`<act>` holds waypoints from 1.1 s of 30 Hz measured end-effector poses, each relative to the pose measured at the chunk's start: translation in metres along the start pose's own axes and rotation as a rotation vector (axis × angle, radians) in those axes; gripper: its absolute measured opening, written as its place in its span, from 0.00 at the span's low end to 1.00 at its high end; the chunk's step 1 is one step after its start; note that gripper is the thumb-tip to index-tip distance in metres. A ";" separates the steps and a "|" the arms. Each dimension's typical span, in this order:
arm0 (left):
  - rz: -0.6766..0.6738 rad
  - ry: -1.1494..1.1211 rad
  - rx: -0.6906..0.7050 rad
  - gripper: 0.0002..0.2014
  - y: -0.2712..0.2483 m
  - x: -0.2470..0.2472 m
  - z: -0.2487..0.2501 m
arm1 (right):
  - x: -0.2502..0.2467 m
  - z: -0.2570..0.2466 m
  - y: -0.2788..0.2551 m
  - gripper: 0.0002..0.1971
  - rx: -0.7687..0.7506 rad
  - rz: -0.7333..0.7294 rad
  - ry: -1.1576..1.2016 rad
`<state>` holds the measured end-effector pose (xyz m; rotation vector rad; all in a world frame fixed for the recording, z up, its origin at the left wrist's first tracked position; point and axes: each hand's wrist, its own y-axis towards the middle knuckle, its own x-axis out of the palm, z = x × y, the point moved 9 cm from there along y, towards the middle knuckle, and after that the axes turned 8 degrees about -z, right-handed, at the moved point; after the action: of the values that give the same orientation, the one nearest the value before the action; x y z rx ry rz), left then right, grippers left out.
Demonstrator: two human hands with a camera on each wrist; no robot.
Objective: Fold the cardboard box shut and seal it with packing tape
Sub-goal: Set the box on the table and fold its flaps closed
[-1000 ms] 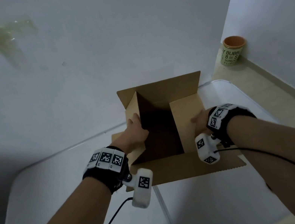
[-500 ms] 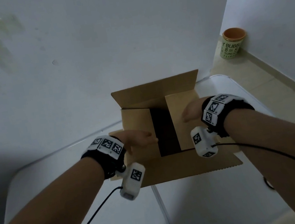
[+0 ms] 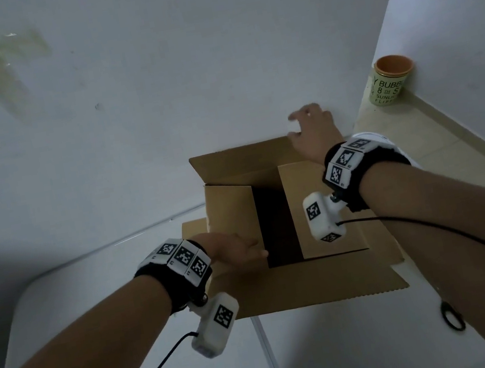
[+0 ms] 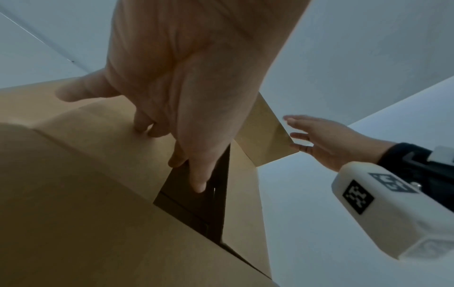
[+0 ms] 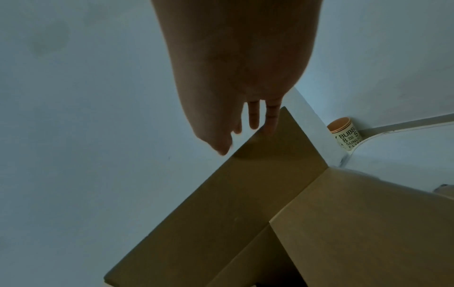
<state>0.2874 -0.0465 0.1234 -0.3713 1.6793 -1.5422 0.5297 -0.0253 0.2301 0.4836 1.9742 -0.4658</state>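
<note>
The cardboard box (image 3: 292, 233) sits on the white tabletop (image 3: 126, 301), toward its far edge and nearer the far right corner, close to the wall. Both short side flaps are folded in flat over the opening, with a dark gap between them. The near flap (image 3: 310, 282) lies folded outward toward the person, and the far flap (image 3: 240, 161) stands up, leaning back toward the wall.

The left hand (image 3: 233, 248) lies on the left side flap, fingers (image 4: 199, 174) straight and flat, pressing it down, with one fingertip poking out over the dark gap. The right hand (image 3: 313, 132) is up at the far flap's right end, fingers (image 5: 253, 116) spread and loose; in the right wrist view the fingertips just touch its top edge, not curled around it.

A green cup (image 3: 390, 81) with an orange rim and printed lettering sits on the floor in the corner past the tabletop. A small black ring (image 3: 452, 315) lies near the right edge of the tabletop, by the right forearm.
</note>
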 end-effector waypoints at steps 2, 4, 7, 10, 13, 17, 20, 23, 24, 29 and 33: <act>0.017 0.033 0.005 0.34 -0.003 -0.004 0.003 | 0.017 0.009 0.002 0.23 0.131 -0.164 -0.088; 0.043 0.037 0.022 0.34 -0.005 -0.009 0.004 | 0.038 0.018 -0.004 0.24 0.202 -0.332 -0.098; 0.058 0.027 0.054 0.32 -0.005 -0.011 0.008 | 0.087 0.043 -0.017 0.19 0.257 -0.570 0.006; 0.093 0.043 0.073 0.30 -0.008 -0.012 0.011 | 0.096 0.058 -0.023 0.22 0.305 -0.570 0.131; 0.103 0.086 0.057 0.34 -0.011 -0.006 0.013 | 0.099 0.057 -0.029 0.24 0.295 -0.669 0.081; 0.100 0.166 0.151 0.47 -0.012 0.013 0.028 | 0.106 0.048 -0.035 0.36 0.254 -0.661 0.111; 0.060 0.276 0.236 0.56 -0.008 0.034 0.039 | 0.110 0.049 -0.033 0.42 0.281 -0.618 0.183; 0.035 0.362 0.229 0.61 -0.006 0.049 0.041 | 0.096 0.043 -0.046 0.42 0.338 -0.600 0.256; 0.015 0.375 0.210 0.60 -0.007 0.053 0.040 | 0.092 0.038 -0.052 0.41 0.332 -0.616 0.260; -0.062 0.244 0.240 0.32 -0.040 0.029 0.051 | 0.075 0.040 -0.057 0.33 0.312 -0.614 0.267; 0.108 0.121 0.210 0.13 -0.056 -0.028 0.042 | 0.058 0.046 -0.059 0.39 0.341 -0.730 0.181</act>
<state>0.3189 -0.0682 0.1885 -0.0774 1.5816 -1.6679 0.5088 -0.0914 0.1651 -0.0167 2.2226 -1.2643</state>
